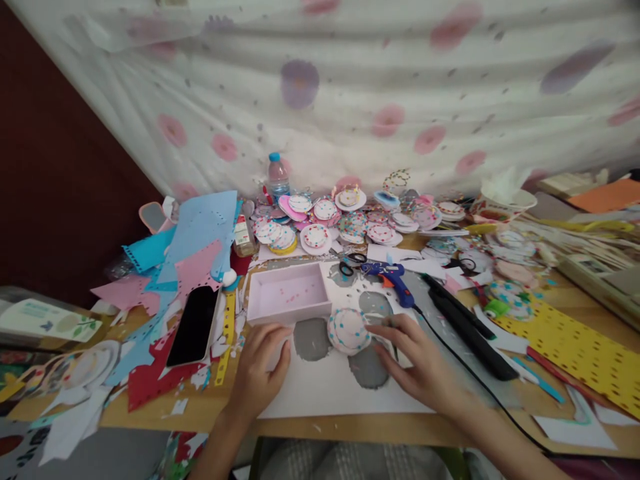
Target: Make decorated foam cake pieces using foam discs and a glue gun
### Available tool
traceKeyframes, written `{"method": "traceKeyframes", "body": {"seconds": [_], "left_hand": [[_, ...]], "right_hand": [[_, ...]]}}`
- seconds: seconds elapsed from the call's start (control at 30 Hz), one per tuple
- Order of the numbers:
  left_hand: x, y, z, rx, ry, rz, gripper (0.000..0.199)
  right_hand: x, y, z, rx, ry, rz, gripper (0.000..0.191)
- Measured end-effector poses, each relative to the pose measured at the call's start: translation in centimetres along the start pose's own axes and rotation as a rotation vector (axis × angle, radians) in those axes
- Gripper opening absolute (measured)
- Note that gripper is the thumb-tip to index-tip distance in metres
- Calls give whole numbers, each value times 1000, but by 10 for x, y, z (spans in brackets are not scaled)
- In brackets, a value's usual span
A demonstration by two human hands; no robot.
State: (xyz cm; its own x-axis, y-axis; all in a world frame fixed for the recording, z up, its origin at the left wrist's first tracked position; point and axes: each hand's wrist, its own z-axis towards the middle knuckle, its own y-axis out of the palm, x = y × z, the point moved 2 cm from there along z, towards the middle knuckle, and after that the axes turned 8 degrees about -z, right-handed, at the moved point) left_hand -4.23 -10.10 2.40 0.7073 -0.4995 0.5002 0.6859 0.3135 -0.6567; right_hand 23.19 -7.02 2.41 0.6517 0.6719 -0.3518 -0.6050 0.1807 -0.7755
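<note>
— Where was the dotted disc (349,331) placed?
— It was seen at the near middle of the worktop (350,427), above a white sheet (320,393) with grey patches, by the near right corner of the lavender tray (287,311).
— And the hands?
— The left hand (265,373) was loosely curled, fingers and thumb parted, with nothing seen in it. The right hand (417,357) was spread, its fingertips brought to the disc's right edge; whether the edge was pinched could not be told.
— What could have gone wrong?
— Under too hard a press, the rim could have been bent or its dots loosened. If the cord (465,373) had been caught by the right forearm, the glue gun (395,280) could have been dragged nearer. Had the tray been knocked by the left hand, its pink bits (290,295) could have been scattered.
</note>
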Motion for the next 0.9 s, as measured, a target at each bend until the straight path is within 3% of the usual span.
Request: {"method": "traceKeyframes", "body": {"seconds": [0.07, 0.13, 0.23, 0.27, 0.37, 0.53, 0.6, 0.73, 0.9], "left_hand": [[-4, -5, 7, 41, 14, 19, 25], [-18, -14, 20, 154, -27, 49, 22], [-52, -26, 49, 398, -215, -14, 18], [-63, -26, 60, 409, -273, -73, 20], [-81, -14, 96, 254, -290, -102, 18], [-70, 22, 130, -235, -154, 42, 27], [-69, 25, 130, -357, -145, 172, 26], [-75, 16, 121, -381, -177, 367, 14], [-68, 13, 111, -281, -57, 413, 18]], "right_hand": [[6, -13, 1, 47, 155, 142, 34], [15, -24, 6, 103, 316, 331, 37], [25, -36, 24, 157, 454, 680, 45], [27, -38, 33, 157, 454, 789, 52], [23, -37, 68, 145, 407, 1006, 66], [13, -16, 127, 150, 451, 1112, 21], [12, -3, 144, 43, 464, 1112, 33], [14, 15, 165, -155, 387, 894, 46], [15, 27, 177, -402, 222, 717, 25]]}}
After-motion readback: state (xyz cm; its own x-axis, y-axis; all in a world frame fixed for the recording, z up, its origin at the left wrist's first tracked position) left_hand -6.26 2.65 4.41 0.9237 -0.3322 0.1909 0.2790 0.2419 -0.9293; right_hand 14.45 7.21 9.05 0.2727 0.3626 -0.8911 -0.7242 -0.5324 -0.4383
